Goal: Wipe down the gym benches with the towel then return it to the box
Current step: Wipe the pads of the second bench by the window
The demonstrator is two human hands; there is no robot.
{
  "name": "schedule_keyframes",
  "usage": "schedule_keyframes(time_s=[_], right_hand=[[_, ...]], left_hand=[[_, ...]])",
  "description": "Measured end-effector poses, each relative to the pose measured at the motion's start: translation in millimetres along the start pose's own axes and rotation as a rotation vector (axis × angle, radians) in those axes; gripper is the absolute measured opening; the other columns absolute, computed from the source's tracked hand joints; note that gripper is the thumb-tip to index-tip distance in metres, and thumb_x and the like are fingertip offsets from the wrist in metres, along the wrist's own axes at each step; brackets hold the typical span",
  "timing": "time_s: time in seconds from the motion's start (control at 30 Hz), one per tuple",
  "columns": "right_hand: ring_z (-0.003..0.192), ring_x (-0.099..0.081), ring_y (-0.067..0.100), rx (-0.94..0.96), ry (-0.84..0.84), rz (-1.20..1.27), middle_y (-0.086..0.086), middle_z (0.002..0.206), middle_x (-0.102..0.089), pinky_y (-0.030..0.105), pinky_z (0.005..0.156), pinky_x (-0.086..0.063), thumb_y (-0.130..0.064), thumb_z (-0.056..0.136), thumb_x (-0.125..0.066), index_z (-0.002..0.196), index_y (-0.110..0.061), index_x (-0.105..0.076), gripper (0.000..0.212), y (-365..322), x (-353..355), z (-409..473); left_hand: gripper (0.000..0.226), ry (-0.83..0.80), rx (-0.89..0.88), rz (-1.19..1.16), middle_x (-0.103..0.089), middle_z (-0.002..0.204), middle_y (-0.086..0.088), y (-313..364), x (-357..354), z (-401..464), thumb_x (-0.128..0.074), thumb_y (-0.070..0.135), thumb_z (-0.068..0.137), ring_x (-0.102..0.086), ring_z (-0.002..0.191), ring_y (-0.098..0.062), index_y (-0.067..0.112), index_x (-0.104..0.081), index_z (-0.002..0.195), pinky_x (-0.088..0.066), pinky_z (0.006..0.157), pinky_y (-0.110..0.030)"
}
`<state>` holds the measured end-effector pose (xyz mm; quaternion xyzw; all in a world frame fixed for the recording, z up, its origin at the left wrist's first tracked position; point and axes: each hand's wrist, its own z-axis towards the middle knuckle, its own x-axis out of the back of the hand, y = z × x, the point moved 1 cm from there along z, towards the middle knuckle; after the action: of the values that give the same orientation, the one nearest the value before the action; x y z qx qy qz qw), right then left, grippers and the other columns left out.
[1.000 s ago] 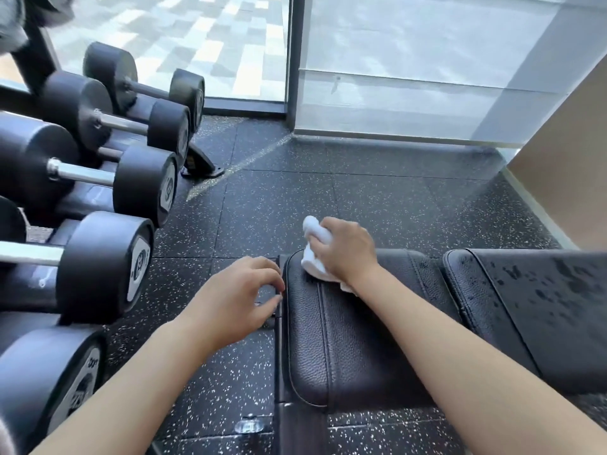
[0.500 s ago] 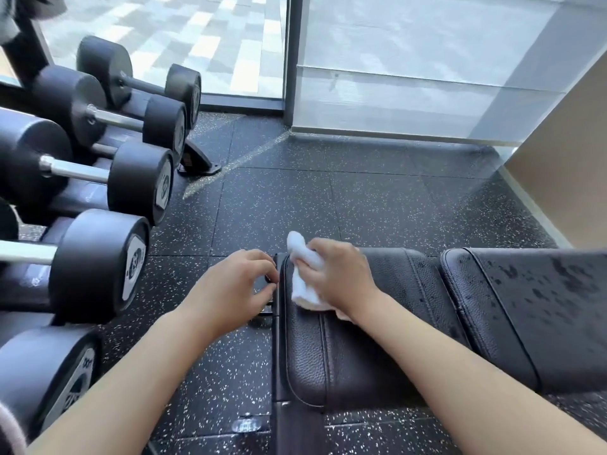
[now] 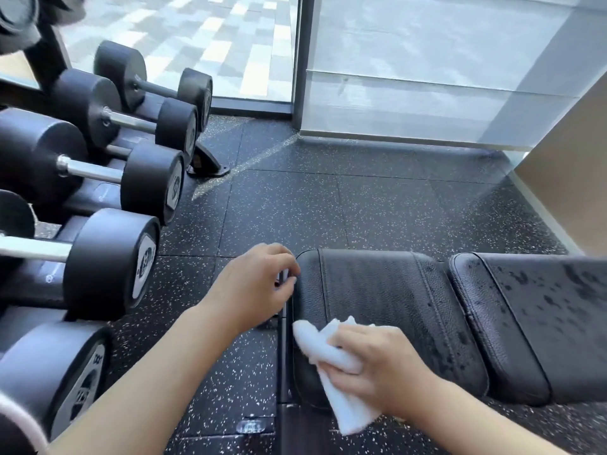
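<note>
A black padded gym bench lies across the lower right, with a seat pad [image 3: 377, 297] and a longer back pad [image 3: 542, 316] spotted with wet droplets. My right hand [image 3: 381, 372] grips a white towel [image 3: 331, 362] against the near left part of the seat pad. My left hand [image 3: 253, 287] hovers at the seat pad's left edge with fingers curled around a small metal part of the bench frame. No box is in sight.
A rack of black dumbbells [image 3: 108, 257] fills the left side, close to my left arm. Speckled black rubber floor [image 3: 328, 208] stretches ahead to a glass wall [image 3: 427, 77]. A beige wall [image 3: 574, 185] stands at the right.
My right hand has dragged the towel from the far left corner of the seat pad toward me, down to its near edge. My left hand has stayed by the pad's left edge.
</note>
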<state>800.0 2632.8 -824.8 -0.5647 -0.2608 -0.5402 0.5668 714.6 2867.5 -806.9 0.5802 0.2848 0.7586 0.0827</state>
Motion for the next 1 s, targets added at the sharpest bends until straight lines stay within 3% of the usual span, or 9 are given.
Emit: schedule_keyframes(time_s=[0.13,0.27,0.37,0.53,0.67,0.8,0.93,1.0], right_hand=[[0.07,-0.062,0.013,-0.321,0.141,0.075,-0.013,0.078,-0.069,0.034,0.068,-0.052,-0.034,0.082,-0.08,0.085,-0.029,-0.068,0.014,69,32,18],[0.077,-0.064,0.022,-0.55,0.185,-0.024,-0.005,0.076,-0.069,0.037,0.072,-0.051,-0.046,0.085,-0.074,0.09,-0.025,-0.071,0.021,114,39,49],[0.076,-0.065,0.023,-0.536,0.221,-0.049,-0.004,0.078,-0.07,0.037,0.069,-0.05,-0.049,0.085,-0.072,0.091,-0.027,-0.07,0.023,104,33,31],[0.064,-0.053,0.006,-0.323,0.168,0.019,-0.017,0.082,-0.061,0.034,0.062,-0.05,-0.044,0.087,-0.071,0.096,-0.036,-0.064,0.014,65,33,-73],[0.063,-0.051,0.003,-0.233,0.14,0.089,-0.016,0.078,-0.059,0.03,0.06,-0.05,-0.037,0.086,-0.076,0.09,-0.031,-0.067,0.012,88,47,-78],[0.07,-0.061,0.017,-0.463,0.213,0.011,-0.006,0.075,-0.068,0.039,0.068,-0.051,-0.046,0.085,-0.073,0.087,-0.024,-0.07,0.022,145,51,3],[0.073,-0.06,0.022,-0.581,0.195,-0.077,-0.007,0.067,-0.059,0.031,0.061,-0.035,-0.046,0.086,-0.068,0.082,-0.021,-0.066,0.025,183,47,77],[0.076,-0.061,0.023,-0.591,0.181,-0.075,-0.006,0.067,-0.06,0.031,0.062,-0.034,-0.046,0.086,-0.069,0.081,-0.02,-0.066,0.026,183,46,84]], left_hand=[[0.015,-0.045,-0.119,0.011,-0.066,0.118,0.016,25,-21,6,-0.065,0.027,0.094,-0.058,0.112,-0.015,0.027,-0.072,0.107,-0.049,0.096,-0.035],[0.019,-0.099,-0.22,-0.005,-0.065,0.122,0.012,50,-43,16,-0.065,0.024,0.094,-0.058,0.115,-0.018,0.023,-0.072,0.112,-0.048,0.099,-0.039],[0.021,-0.108,-0.28,-0.009,-0.065,0.123,0.012,64,-58,26,-0.066,0.021,0.092,-0.057,0.115,-0.019,0.023,-0.071,0.112,-0.048,0.1,-0.041],[0.029,-0.113,-0.328,0.017,-0.062,0.13,0.01,66,-79,27,-0.064,0.024,0.09,-0.055,0.126,-0.019,0.024,-0.07,0.118,-0.043,0.107,-0.044],[0.031,-0.051,-0.294,-0.012,-0.061,0.128,0.014,62,-88,26,-0.062,0.028,0.089,-0.055,0.126,-0.017,0.025,-0.07,0.118,-0.039,0.111,-0.04],[0.031,-0.038,-0.292,-0.034,-0.062,0.127,0.016,61,-90,28,-0.06,0.03,0.088,-0.056,0.124,-0.015,0.026,-0.07,0.116,-0.04,0.11,-0.04],[0.03,-0.033,-0.3,-0.033,-0.064,0.126,0.014,63,-88,27,-0.06,0.029,0.087,-0.058,0.122,-0.016,0.025,-0.072,0.114,-0.042,0.109,-0.042],[0.03,-0.039,-0.296,-0.03,-0.065,0.125,0.013,63,-87,27,-0.06,0.028,0.087,-0.058,0.122,-0.017,0.024,-0.072,0.114,-0.042,0.109,-0.043]])
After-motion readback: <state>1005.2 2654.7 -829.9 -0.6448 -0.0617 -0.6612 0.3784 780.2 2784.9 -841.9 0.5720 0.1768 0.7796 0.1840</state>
